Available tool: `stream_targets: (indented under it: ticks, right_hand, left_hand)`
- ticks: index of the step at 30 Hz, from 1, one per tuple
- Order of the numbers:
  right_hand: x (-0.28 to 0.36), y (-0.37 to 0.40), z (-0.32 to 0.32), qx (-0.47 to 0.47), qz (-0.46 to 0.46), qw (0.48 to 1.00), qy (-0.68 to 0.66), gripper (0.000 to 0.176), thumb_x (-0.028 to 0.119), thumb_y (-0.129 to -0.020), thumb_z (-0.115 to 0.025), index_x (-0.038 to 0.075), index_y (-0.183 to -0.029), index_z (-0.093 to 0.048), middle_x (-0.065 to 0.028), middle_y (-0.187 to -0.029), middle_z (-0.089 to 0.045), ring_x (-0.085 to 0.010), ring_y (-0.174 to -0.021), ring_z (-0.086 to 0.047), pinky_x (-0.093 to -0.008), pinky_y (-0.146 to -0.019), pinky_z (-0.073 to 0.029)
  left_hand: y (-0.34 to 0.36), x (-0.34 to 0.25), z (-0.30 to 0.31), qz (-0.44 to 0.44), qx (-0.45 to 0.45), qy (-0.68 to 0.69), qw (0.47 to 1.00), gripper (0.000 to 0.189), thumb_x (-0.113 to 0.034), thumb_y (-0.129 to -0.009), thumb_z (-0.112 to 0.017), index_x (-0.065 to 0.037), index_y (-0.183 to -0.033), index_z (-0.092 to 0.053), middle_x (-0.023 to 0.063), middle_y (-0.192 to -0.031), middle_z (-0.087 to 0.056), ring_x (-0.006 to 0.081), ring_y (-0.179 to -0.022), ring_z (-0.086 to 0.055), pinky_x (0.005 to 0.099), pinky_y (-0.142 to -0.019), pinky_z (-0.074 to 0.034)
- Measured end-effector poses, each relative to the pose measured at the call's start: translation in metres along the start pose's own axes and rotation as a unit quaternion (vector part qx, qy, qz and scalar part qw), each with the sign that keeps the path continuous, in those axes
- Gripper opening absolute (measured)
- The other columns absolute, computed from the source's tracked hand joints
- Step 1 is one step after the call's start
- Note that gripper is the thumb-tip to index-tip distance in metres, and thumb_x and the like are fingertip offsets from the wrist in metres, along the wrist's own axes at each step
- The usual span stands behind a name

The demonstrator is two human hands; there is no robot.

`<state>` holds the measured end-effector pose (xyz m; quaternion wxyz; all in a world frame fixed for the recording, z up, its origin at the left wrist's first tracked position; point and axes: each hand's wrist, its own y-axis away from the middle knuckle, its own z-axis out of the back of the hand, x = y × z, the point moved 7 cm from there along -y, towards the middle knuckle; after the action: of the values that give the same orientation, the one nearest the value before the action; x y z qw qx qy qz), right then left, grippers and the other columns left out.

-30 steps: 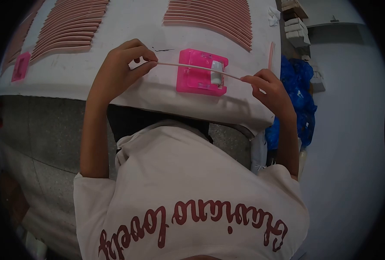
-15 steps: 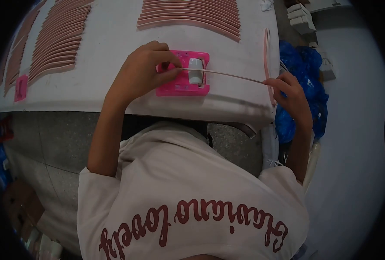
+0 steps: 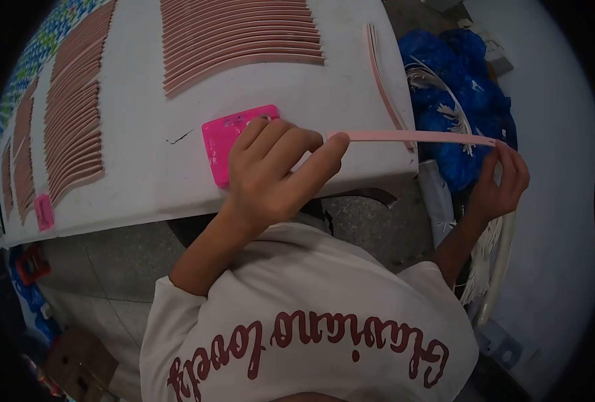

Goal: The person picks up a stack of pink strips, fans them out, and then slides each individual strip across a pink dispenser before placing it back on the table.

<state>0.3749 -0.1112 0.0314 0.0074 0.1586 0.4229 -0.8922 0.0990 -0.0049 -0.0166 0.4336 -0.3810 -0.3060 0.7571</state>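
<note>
A flat pink strip (image 3: 411, 136) is stretched level between my two hands, lifted above the table's right edge. My left hand (image 3: 270, 167) pinches its left end between thumb and fingers. At the strip's right end, the fingertips of my right hand (image 3: 505, 181) are closed on it, out past the table edge. Behind my left hand lies a bright pink plastic holder (image 3: 218, 151) on the table; the hand covers much of it, and its white roller is hidden.
Rows of pink strips (image 3: 244, 40) and more strips (image 3: 76, 114) lie on the white table (image 3: 136, 161). A few loose strips (image 3: 384, 87) sit near the right edge. Blue plastic bags (image 3: 444, 100) and pale offcuts are beyond it. A small pink tag (image 3: 43, 212) is at left.
The strip has been lifted off the pink holder's roller and moved right, its broad face now showing. Both hands moved right and nearer my body. The view has turned too.
</note>
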Motion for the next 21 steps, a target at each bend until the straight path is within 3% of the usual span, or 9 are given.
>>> stream_targets:
  ticks: [3, 6, 8, 9, 11, 12, 14, 16, 21]
  right_hand:
    - [-0.001, 0.029, 0.01, -0.087, -0.118, 0.987, 0.073, 0.021, 0.001, -0.086, -0.072, 0.006, -0.106, -0.071, -0.0087, -0.098, -0.068, -0.0157, -0.091, -0.064, -0.0312, -0.072, -0.055]
    - [0.007, 0.041, 0.001, -0.172, -0.186, 0.964, -0.085, 0.021, 0.001, -0.087, -0.071, 0.0, -0.107, -0.067, -0.016, -0.103, -0.068, -0.0185, -0.094, -0.066, -0.0277, -0.073, -0.059]
    - [0.017, 0.051, -0.013, -0.299, -0.366, 0.845, -0.249, 0.022, 0.0, -0.087, -0.069, -0.004, -0.109, -0.064, -0.0186, -0.103, -0.067, -0.0216, -0.094, -0.068, -0.0309, -0.081, -0.061]
    - [0.031, 0.042, -0.016, -0.299, -0.367, 0.846, -0.247, 0.022, 0.0, -0.087, -0.069, -0.004, -0.109, -0.064, -0.0186, -0.103, -0.067, -0.0216, -0.094, -0.068, -0.0309, -0.081, -0.061]
    - [0.041, 0.041, -0.037, -0.377, -0.46, 0.657, -0.464, 0.02, 0.001, -0.088, -0.068, -0.004, -0.107, -0.063, -0.0189, -0.103, -0.067, -0.0223, -0.092, -0.069, -0.0325, -0.085, -0.061]
    - [0.049, 0.036, -0.038, -0.376, -0.46, 0.657, -0.464, 0.02, 0.001, -0.088, -0.068, -0.004, -0.107, -0.063, -0.0189, -0.103, -0.067, -0.0223, -0.092, -0.069, -0.0325, -0.085, -0.061]
    - [0.062, 0.027, -0.053, -0.346, -0.482, 0.591, -0.546, 0.025, 0.003, -0.09, -0.066, -0.003, -0.113, -0.057, -0.0174, -0.103, -0.067, -0.0215, -0.093, -0.069, -0.0319, -0.085, -0.06]
    - [0.076, 0.018, -0.059, -0.346, -0.479, 0.581, -0.56, 0.031, 0.003, -0.09, -0.066, -0.001, -0.118, -0.053, -0.0169, -0.102, -0.067, -0.0205, -0.091, -0.068, -0.0316, -0.084, -0.06]
    - [0.107, 0.002, -0.072, -0.319, -0.483, 0.546, -0.606, 0.044, 0.003, -0.09, -0.066, 0.004, -0.127, -0.041, -0.0167, -0.1, -0.067, -0.0186, -0.086, -0.068, -0.031, -0.08, -0.059]
  left_hand:
    - [0.003, -0.002, 0.015, -0.046, -0.061, 0.008, 0.997, 0.029, -0.005, -0.07, -0.073, -0.009, -0.099, -0.072, 0.0023, -0.078, -0.06, 0.0172, -0.071, -0.056, 0.0299, -0.055, -0.042]
    - [0.003, -0.007, 0.034, -0.052, -0.083, 0.005, 0.995, 0.029, -0.005, -0.072, -0.073, -0.009, -0.101, -0.073, 0.0043, -0.081, -0.063, 0.0209, -0.077, -0.061, 0.0304, -0.058, -0.048]
    - [0.003, -0.009, 0.048, -0.043, -0.087, 0.012, 0.995, 0.027, -0.005, -0.073, -0.074, -0.009, -0.1, -0.073, 0.0053, -0.082, -0.065, 0.0232, -0.08, -0.063, 0.0303, -0.06, -0.05]
    - [0.003, -0.009, 0.053, -0.04, -0.079, 0.009, 0.996, 0.026, -0.004, -0.073, -0.075, -0.009, -0.099, -0.073, 0.0066, -0.085, -0.067, 0.0259, -0.084, -0.065, 0.0308, -0.061, -0.052]
    - [0.001, -0.007, 0.06, -0.036, -0.071, 0.006, 0.997, 0.025, -0.003, -0.074, -0.076, -0.008, -0.098, -0.073, 0.0079, -0.087, -0.069, 0.0285, -0.089, -0.067, 0.0313, -0.062, -0.054]
    - [0.0, -0.002, 0.064, -0.011, -0.079, 0.013, 0.997, 0.026, 0.001, -0.073, -0.076, -0.007, -0.098, -0.073, 0.0096, -0.09, -0.07, 0.0308, -0.092, -0.067, 0.0333, -0.066, -0.057]
    - [0.001, 0.008, 0.07, 0.014, -0.09, 0.019, 0.996, 0.026, 0.004, -0.073, -0.076, -0.005, -0.097, -0.072, 0.0114, -0.092, -0.071, 0.0332, -0.095, -0.068, 0.0354, -0.069, -0.059]
    - [0.009, 0.032, 0.079, 0.078, -0.14, 0.109, 0.981, 0.026, 0.011, -0.076, -0.072, -0.001, -0.099, -0.069, 0.0138, -0.091, -0.07, 0.0347, -0.094, -0.069, 0.0411, -0.078, -0.06]
    - [0.035, 0.068, 0.096, 0.164, -0.231, 0.23, 0.931, 0.024, 0.014, -0.082, -0.066, 0.001, -0.102, -0.065, 0.0167, -0.096, -0.069, 0.0347, -0.093, -0.069, 0.0452, -0.082, -0.06]
